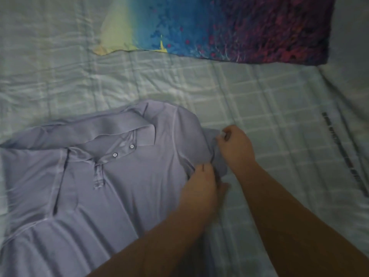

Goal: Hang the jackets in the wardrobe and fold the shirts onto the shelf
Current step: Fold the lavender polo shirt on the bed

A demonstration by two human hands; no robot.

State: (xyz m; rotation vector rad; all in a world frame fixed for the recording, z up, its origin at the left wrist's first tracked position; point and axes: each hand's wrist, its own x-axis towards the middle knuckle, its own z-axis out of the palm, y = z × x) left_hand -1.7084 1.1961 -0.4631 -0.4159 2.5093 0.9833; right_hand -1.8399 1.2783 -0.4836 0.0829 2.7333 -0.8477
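A pale lavender polo shirt (123,188) lies face up on the bed, collar toward the far side, two buttons showing at the placket. Its right sleeve (217,156) is bunched at the shirt's right edge. My right hand (235,148) pinches the outer end of that sleeve. My left hand (201,184) grips the sleeve near the armpit seam, fingers curled into the cloth. Both forearms reach in from the lower right. No jacket, wardrobe or shelf is in view.
The bed is covered by a light green checked sheet (259,100). A pillow (219,27) with a yellow, blue and purple pattern lies at the far side. A dark printed stripe (343,154) runs down the sheet at the right.
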